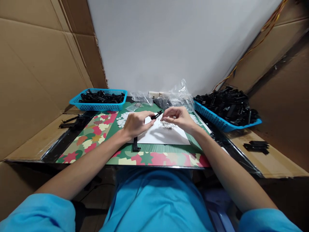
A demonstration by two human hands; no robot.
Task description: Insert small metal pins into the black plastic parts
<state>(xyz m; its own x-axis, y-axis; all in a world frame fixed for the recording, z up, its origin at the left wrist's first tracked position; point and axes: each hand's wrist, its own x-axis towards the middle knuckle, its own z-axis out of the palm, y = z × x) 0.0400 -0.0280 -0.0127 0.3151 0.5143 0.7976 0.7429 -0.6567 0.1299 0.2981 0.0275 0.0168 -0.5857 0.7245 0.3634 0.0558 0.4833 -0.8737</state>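
Note:
Pinched between the thumb and fingers of my left hand (138,123) is a small black plastic part (157,114), tilted up to the right above a white sheet (154,138). Close to its right end, my right hand (178,116) has its thumb and fingertips pressed together. Whatever those fingertips hold is too small to make out. Below the right hand lies a heap of tiny metal pieces (167,125) on the sheet. Another black plastic part (135,145) rests beneath my left wrist, at the sheet's left edge. White round pieces (121,120) are spread left of the sheet.
A blue basket (101,107) of black parts stands back left; a fuller blue basket (217,120) is at right. Clear plastic bags (181,96) lie along the back wall. Loose black parts sit on cardboard at left (74,122) and right (256,146). Cardboard walls flank the table.

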